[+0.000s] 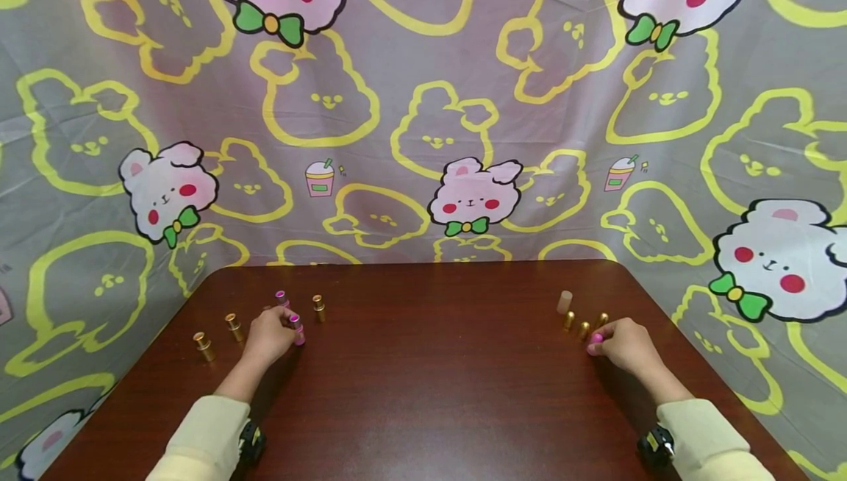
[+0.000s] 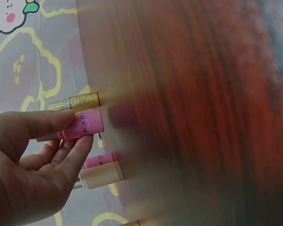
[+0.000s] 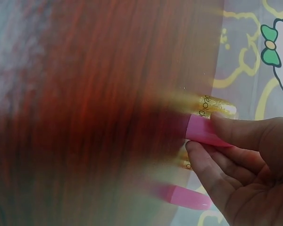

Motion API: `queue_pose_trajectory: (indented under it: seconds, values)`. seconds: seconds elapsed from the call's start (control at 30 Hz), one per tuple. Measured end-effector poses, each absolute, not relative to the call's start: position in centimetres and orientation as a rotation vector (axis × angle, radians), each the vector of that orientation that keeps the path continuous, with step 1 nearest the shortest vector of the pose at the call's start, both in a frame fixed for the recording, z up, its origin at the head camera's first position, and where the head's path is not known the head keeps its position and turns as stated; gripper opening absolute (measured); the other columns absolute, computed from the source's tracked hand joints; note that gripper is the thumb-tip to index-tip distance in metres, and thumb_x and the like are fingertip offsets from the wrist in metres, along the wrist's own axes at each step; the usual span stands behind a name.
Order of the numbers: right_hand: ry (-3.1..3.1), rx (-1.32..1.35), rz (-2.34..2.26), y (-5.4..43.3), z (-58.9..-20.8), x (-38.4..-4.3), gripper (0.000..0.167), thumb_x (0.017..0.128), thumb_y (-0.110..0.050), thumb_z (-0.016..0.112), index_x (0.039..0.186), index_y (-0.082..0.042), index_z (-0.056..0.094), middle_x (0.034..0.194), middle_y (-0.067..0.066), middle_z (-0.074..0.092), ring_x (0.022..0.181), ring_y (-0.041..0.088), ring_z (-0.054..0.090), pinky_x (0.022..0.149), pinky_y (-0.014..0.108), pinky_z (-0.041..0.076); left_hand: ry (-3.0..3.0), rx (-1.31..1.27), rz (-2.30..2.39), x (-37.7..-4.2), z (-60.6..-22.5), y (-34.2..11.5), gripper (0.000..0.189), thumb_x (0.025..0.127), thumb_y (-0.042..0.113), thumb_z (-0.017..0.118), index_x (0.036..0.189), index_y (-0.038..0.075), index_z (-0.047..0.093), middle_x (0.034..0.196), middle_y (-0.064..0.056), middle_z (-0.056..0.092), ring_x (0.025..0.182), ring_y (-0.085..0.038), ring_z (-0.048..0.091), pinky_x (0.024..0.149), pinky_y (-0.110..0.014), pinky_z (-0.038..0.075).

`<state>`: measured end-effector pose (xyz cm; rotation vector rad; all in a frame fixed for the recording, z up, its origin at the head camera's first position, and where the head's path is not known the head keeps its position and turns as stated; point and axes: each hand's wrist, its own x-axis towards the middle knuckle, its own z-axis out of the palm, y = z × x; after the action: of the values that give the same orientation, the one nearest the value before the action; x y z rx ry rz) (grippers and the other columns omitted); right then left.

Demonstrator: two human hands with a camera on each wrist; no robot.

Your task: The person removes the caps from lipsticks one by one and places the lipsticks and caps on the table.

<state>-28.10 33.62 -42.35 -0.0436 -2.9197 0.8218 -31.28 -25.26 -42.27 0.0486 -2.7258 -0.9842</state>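
Two hands each pinch a small pink plastic tube on the dark wooden bench (image 1: pixel 423 363): left hand (image 1: pixel 267 335) its tube (image 1: pixel 298 329), right hand (image 1: pixel 625 345) another (image 1: pixel 595 339); firm, upright grips seem best among gold tubes (image 1: pixel 204 346).

The pink tube (image 2: pixel 82 126) pinched in the left hand (image 2: pixel 28 165) says "PIXIE", another pink tube (image 2: pixel 99 160) behind it shows only an "E" and part of the next letter, and the gold tube (image 3: pixel 212 106) by the right hand (image 3: pixel 245 174) has small letters too blurry to read.
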Motion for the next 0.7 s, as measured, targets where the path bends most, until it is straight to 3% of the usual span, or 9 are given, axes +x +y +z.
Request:
queue_pose_trajectory:
  seconds: [0.7]
  values:
    - [-2.922,-0.026,0.793,33.33,-42.43,-28.23,0.017,0.077,-0.007,0.078,0.067,-0.004,0.065,0.057,-0.001,0.052,0.058,0.02,0.047,0.052,0.03,0.037,-2.756,0.045,-0.994,-31.39,-42.55,-25.25,0.017,0.069,-0.003,0.072,0.083,-0.002,0.063,0.074,-0.01,0.064,0.074,-0.03,0.058,0.06,-0.034,0.044]
